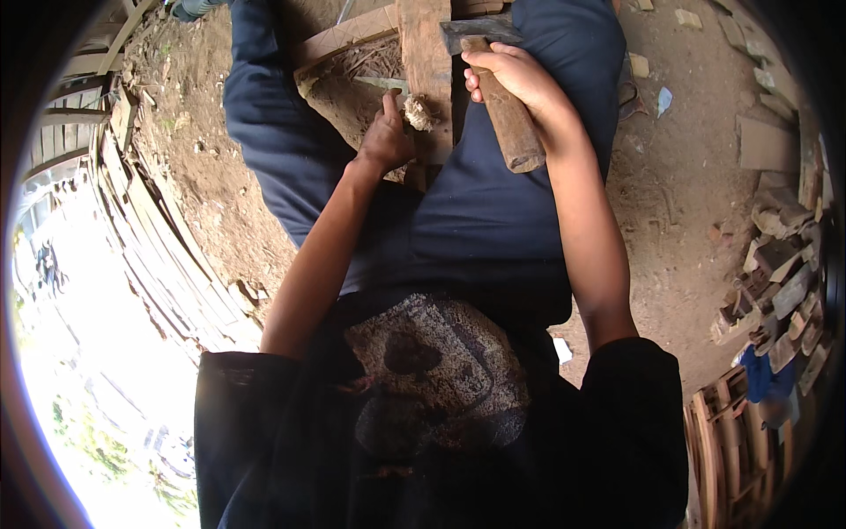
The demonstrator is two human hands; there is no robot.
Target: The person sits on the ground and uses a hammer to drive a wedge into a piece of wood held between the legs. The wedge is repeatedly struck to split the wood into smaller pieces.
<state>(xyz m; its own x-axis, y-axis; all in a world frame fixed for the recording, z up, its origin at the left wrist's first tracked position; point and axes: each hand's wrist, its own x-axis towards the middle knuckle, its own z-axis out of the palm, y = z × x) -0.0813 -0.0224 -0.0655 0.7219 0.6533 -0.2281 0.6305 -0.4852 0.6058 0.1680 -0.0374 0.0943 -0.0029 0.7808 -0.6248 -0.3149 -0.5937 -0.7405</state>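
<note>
My right hand [512, 73] is closed around the thick wooden handle [505, 112] of a short striking tool. Its dark metal head [479, 33] lies at the far end, above my right thigh. Between my knees, my left hand [388, 135] is partly curled, with one finger pointing forward. Just beside it is a pale frayed knob [418, 114] that looks like the battered top of a wooden tool handle. What lies below the knob, and whether my left fingers wrap around it, is hidden. A rough wooden beam [426, 53] runs away from me beyond the knob.
A curved wooden piece with pencil-like lines [350, 32] meets the beam's left side. Wood shavings [377, 61] lie beneath. Long planks [165, 231] line the left, offcuts [786, 284] are heaped at right, and slatted wooden pieces [720, 443] stand at lower right. The ground is bare earth.
</note>
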